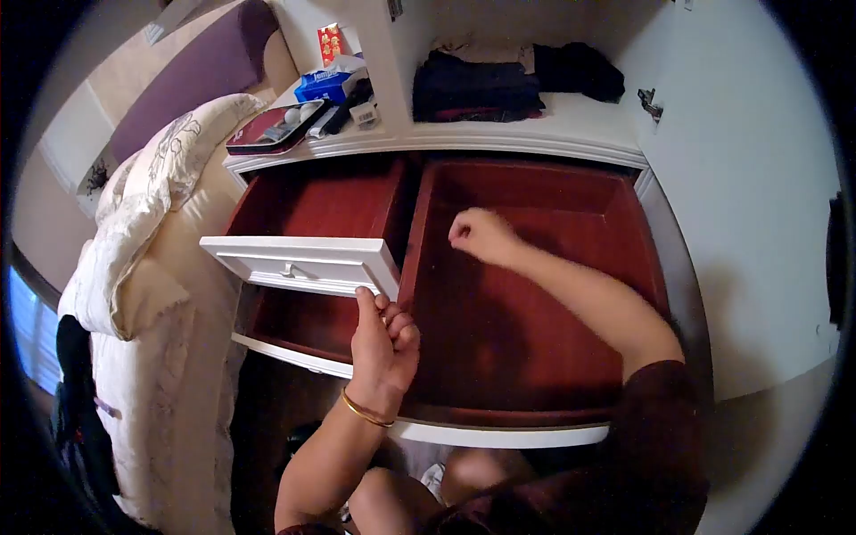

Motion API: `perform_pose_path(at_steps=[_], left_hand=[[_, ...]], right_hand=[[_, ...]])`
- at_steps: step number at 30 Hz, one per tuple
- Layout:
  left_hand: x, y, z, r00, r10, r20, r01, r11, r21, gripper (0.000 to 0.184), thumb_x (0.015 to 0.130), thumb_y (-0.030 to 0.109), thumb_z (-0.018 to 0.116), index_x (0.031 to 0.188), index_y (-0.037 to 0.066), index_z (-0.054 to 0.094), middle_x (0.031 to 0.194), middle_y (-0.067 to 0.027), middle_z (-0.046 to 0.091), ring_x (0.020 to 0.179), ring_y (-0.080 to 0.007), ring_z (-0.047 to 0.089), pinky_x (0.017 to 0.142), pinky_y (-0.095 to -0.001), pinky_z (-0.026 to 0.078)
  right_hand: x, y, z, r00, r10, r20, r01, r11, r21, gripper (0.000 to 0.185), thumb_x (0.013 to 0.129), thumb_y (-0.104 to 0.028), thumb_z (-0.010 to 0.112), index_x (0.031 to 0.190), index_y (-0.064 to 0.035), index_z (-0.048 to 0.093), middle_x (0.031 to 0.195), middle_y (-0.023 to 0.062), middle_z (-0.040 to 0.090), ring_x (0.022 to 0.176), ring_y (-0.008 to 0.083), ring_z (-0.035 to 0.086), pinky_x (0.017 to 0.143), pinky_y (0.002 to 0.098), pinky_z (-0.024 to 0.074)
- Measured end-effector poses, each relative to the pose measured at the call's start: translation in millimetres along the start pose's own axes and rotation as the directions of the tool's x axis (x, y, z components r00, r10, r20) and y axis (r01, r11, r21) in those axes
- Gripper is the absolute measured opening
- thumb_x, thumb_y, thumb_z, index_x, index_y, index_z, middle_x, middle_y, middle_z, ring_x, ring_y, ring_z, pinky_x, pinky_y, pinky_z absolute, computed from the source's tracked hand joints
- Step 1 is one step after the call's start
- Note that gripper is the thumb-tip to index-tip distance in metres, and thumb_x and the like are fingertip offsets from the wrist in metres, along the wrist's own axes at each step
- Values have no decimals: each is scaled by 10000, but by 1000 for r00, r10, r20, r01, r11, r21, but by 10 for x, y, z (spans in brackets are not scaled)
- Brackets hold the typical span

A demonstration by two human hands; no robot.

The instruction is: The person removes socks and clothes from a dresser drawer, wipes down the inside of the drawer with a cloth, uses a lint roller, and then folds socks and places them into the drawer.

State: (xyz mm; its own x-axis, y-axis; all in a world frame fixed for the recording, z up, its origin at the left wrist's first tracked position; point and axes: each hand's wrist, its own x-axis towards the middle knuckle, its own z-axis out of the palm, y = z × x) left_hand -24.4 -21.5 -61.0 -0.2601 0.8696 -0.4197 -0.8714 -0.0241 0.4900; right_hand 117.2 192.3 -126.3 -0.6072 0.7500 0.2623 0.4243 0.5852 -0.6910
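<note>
My left hand (385,343) is raised at the lower right corner of a white-fronted drawer (294,263), palm turned up. Its thumb tip meets the drawer's bottom edge in view, though I cannot tell whether it touches. The other fingers are curled, and what they may hold is hidden. A gold bangle (366,408) circles that wrist. Over the wide, dark red drawer (526,334) on the right hangs my right hand (484,237), its fingers closed in a loose fist. Anything inside that fist is too small to make out. The wide drawer is pulled out far.
Below the upper left drawer, a lower drawer (299,323) also stands out. Folded dark clothes (477,85) lie on the cabinet shelf above. A red case (275,127) and blue tissue pack (323,86) sit at left. The bed (160,383) flanks the drawers; a cabinet door (758,196) hangs at right.
</note>
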Motion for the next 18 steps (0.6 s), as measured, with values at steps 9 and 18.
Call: perform_pose_path(at_steps=[9,18], left_hand=[[6,19,-42,998,1,61,1,999,-45,439,973,514,394,714,160,397,635,57,319,508,-68,231,424,-209,218],[-65,32,33,997,-53,54,53,999,-2,437,944,549,409,714,178,398,581,72,349,467,-38,285,389,-187,206]], right_hand=[[2,222,896,969,238,-62,-244,906,-345,166,762,-127,636,889,-22,661,1014,195,621,945,384,598,816,458,489],[107,478,1183,948,310,-71,-318,914,-252,192,750,-177,617,822,1,627,921,202,659,885,393,617,761,488,491]])
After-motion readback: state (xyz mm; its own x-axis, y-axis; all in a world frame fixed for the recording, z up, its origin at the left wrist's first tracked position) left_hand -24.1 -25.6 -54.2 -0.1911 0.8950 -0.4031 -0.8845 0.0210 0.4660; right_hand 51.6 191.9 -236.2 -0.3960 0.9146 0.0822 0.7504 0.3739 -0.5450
